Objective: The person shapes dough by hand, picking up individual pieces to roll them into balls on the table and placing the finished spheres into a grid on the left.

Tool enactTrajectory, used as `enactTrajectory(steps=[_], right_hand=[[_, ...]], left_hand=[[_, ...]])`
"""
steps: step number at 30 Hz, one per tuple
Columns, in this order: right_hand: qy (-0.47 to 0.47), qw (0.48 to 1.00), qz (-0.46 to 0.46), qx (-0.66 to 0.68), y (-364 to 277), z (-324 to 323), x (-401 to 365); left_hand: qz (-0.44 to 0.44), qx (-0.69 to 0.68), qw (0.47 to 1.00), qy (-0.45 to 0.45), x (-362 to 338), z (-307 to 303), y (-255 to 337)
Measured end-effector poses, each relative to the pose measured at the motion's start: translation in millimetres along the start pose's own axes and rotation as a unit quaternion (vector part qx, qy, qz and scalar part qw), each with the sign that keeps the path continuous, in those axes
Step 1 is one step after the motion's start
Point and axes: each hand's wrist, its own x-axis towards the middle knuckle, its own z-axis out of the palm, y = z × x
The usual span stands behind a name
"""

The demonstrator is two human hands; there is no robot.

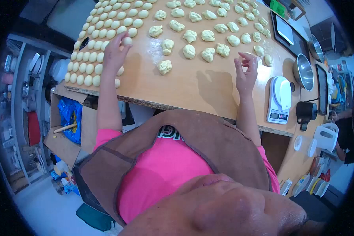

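My left hand (pixel 116 52) is at the left of the table, fingers closed on a smooth round dough ball (pixel 127 41). Rows of similar smooth dough balls (pixel 89 69) lie beside and beyond it. My right hand (pixel 247 70) hovers over the right half of the table, its thumb and fingers apart with nothing visible between them. Just past its fingertips, one dough piece is partly hidden. Rough, uneven dough lumps (pixel 189 51) are scattered over the middle and far part of the wooden table (pixel 157 88), between and beyond both hands.
A white digital scale (pixel 280 98) stands at the right, near a steel bowl (pixel 303 72), a black mug (pixel 306 112) and a dark tray (pixel 291 39). A cardboard box (pixel 88 120) with a blue bag sits below the left table edge. Another person's arm (pixel 344 115) shows far right.
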Motion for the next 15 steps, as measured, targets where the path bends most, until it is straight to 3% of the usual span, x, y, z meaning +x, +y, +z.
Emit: enactTrajectory(steps=[2, 8, 12, 14, 15], right_hand=[[-0.004, 1.0, -0.008, -0.005, -0.2, -0.1, -0.2], [-0.015, 1.0, -0.006, -0.019, 0.4, -0.6, -1.9], [-0.007, 1.0, -0.008, -0.003, 2.4, -0.4, -1.5], [-0.005, 1.0, -0.008, -0.003, 3.0, -1.6, -1.5], [-0.005, 1.0, -0.007, -0.003, 3.3, -1.8, -1.7]], left_hand=[[0.025, 0.142, 0.99, -0.014, 6.3, -6.8, -16.9], [0.084, 0.179, 0.98, -0.038, 19.4, -4.1, -42.2], [0.033, 0.204, 0.974, -0.097, 26.3, 1.2, -47.3], [0.172, 0.287, 0.942, -0.024, 21.9, -0.1, -41.1], [0.173, 0.287, 0.942, -0.024, 21.6, -1.9, -35.6]])
